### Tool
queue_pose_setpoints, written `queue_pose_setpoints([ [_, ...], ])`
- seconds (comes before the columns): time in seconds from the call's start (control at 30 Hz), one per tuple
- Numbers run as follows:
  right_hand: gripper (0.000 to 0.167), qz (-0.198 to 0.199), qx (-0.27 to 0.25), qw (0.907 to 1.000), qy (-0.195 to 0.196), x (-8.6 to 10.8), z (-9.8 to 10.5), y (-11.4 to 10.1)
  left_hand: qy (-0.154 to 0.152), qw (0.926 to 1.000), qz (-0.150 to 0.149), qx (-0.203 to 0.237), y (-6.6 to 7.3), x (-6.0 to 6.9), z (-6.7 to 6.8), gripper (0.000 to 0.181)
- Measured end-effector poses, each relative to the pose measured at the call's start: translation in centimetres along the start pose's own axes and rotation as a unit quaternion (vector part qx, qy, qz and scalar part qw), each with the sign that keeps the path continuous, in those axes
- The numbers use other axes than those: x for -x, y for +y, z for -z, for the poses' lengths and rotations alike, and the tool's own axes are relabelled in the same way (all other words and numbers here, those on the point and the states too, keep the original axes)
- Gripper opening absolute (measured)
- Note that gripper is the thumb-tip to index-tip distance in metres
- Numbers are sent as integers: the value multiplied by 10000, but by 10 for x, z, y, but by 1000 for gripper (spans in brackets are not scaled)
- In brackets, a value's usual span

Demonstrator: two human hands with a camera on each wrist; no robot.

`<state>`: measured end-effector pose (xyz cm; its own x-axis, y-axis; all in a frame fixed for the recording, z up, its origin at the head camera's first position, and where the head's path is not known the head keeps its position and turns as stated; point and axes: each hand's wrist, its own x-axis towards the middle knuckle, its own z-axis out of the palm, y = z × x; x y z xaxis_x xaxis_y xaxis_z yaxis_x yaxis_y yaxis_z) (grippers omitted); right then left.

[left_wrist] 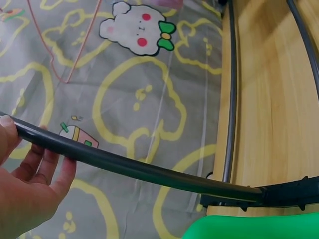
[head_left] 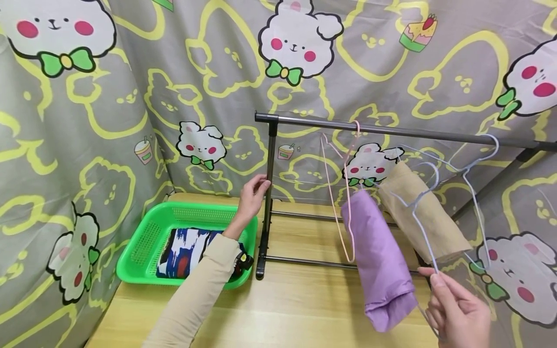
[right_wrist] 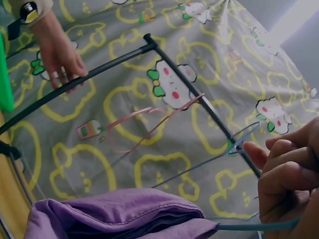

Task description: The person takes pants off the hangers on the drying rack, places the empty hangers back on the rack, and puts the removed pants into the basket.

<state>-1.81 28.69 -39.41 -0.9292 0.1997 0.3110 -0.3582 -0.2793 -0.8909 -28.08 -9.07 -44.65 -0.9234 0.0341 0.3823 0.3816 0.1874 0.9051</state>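
My left hand (head_left: pixel 253 198) holds the black upright post (head_left: pixel 271 159) of a clothes rack, thumb on one side and fingertips on the other, as the left wrist view shows. A light blue wire hanger (head_left: pixel 421 227) is pinched in my right hand (head_left: pixel 457 309), in front of the rack. Over that hanger lies a folded purple garment (head_left: pixel 383 261), also low in the right wrist view (right_wrist: pixel 119 214). Behind it, a folded tan cloth (head_left: pixel 422 212) hangs from another blue hanger (head_left: pixel 476 193) on the rack's top rail (head_left: pixel 313 122). A bare pink hanger (head_left: pixel 350 212) hangs further left.
Left of the rack, a green plastic basket (head_left: pixel 139 251) stands on the wooden surface (head_left: pixel 304 309), with a patterned blue, white and red cloth (head_left: pixel 187 251) inside. Lower rack bars (head_left: pixel 304 261) run near the surface. A grey printed curtain (head_left: pixel 235 29) encloses the back and sides.
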Motion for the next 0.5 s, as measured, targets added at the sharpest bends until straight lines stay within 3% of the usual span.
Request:
queue_pose_setpoints([
  [0.13, 27, -38, 740, 9969, 263, 9, 6, 12, 5, 10000, 60, -48, 2, 0, 1, 28],
  [0.33, 22, -356, 1331, 9885, 621, 20, 10, 27, -55, 9992, 220, -319, 9, 5, 6, 31],
  [0.5, 22, -383, 1524, 9867, 405, 27, 14, 39, -123, 9992, 156, -359, 13, 19, 12, 32],
])
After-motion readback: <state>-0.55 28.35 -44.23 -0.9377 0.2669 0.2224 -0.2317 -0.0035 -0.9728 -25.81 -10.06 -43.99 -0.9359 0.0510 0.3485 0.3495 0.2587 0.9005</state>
